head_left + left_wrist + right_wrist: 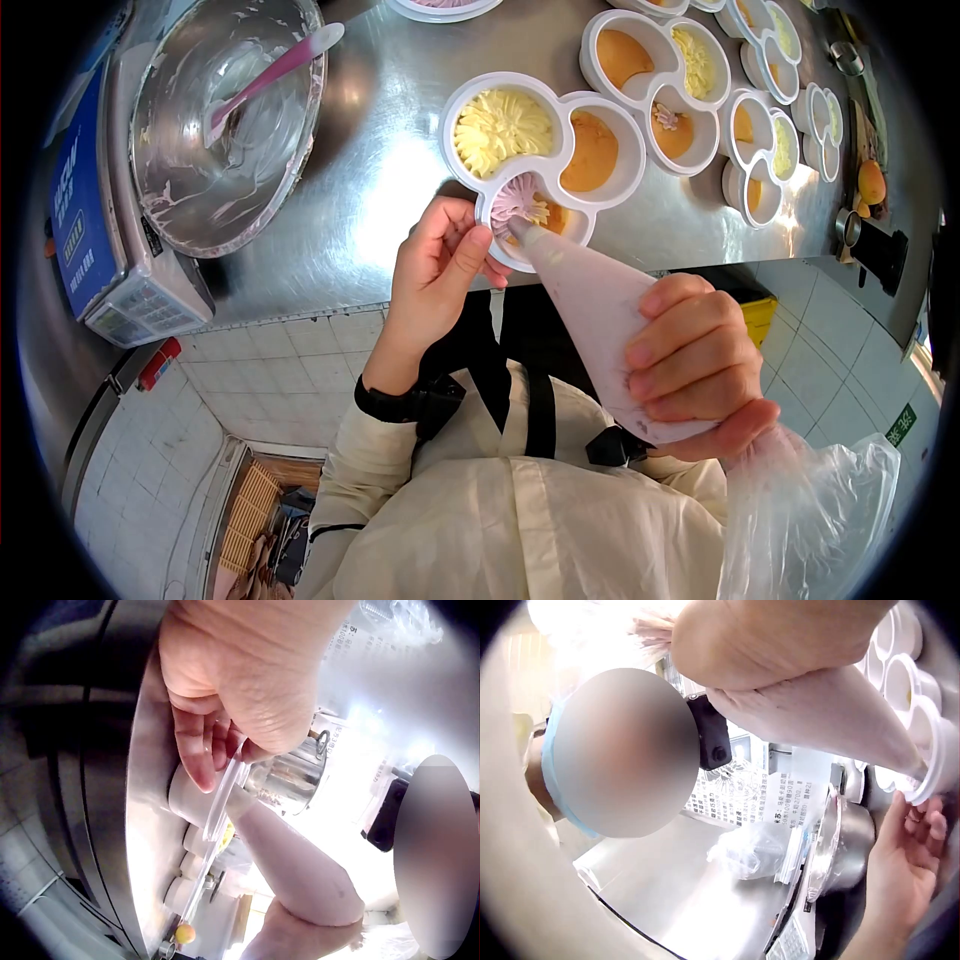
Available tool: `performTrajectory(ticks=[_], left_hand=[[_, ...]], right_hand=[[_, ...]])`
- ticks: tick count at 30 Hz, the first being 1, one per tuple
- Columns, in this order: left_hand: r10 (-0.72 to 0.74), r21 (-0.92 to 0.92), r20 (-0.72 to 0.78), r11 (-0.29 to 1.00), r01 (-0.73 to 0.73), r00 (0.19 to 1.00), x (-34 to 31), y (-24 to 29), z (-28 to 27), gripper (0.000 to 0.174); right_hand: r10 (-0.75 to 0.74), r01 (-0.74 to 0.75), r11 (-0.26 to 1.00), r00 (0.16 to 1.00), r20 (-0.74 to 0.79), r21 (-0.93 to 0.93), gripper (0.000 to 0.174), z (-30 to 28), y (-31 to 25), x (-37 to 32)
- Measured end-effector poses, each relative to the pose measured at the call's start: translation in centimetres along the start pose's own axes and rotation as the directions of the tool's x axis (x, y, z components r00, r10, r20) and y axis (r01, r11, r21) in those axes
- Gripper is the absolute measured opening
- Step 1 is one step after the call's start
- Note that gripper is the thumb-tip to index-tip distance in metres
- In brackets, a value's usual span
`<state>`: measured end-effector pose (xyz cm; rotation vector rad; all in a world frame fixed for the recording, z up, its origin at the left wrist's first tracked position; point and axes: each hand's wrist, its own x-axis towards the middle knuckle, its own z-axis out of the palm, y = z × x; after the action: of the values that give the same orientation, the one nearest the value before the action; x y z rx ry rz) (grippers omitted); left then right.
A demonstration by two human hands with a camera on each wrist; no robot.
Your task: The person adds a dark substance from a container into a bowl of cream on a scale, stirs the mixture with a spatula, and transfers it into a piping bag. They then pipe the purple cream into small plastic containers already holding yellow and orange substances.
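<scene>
My left hand (pixel 432 268) holds the near rim of a white three-compartment tub (pixel 637 165) between thumb and fingers, close to the counter's front edge. Yellow piped cream (pixel 502 130) fills one compartment and a smooth orange layer (pixel 592 150) lies in another. In the nearest one, pink cream (pixel 513 200) partly covers orange, with a little yellow showing. My right hand (pixel 697 350) grips a piping bag (pixel 590 315) of pale pink cream around its wide end. Its metal tip points down into that nearest compartment, right at the pink cream. The bag's clear plastic end hangs behind the hand.
Several similar tubs (pixel 690 170) stand at the right of the steel counter (pixel 380 170). To the left, a cream-smeared metal bowl (pixel 300 165) holds a pink spatula (pixel 262 82), beside a scale (pixel 150 305) and a blue box (pixel 85 205). An orange fruit (pixel 872 183) lies far right.
</scene>
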<state>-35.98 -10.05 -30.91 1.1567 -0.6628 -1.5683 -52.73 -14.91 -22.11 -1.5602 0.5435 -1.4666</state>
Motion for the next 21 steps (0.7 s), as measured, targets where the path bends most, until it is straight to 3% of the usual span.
performTrajectory(ticks=[8,11,13,21], left_hand=[[-0.002,-0.013,-0.015,1.000,0.002,1.000,-0.03,0.02,0.12,0.013],[0.005,-0.009,-0.017,1.000,-0.005,1.000,-0.01,-0.16,0.03,0.013],[0.010,-0.006,-0.020,1.000,-0.010,1.000,-0.04,-0.21,0.01,0.013],[0.015,-0.028,-0.029,0.999,-0.015,0.999,-0.08,-0.18,0.09,0.013]], right_hand=[[-0.085,0.084,0.996,0.988,-0.131,-0.016,0.053,-0.10,-0.24,0.04],[-0.033,0.033,0.999,0.995,-0.096,0.003,0.056,-0.30,-0.74,0.20],[0.084,-0.083,0.996,0.994,-0.076,0.020,0.057,-0.15,-0.83,0.19],[0.139,-0.138,0.990,0.988,-0.067,0.019,0.060,0.25,-0.49,0.45]])
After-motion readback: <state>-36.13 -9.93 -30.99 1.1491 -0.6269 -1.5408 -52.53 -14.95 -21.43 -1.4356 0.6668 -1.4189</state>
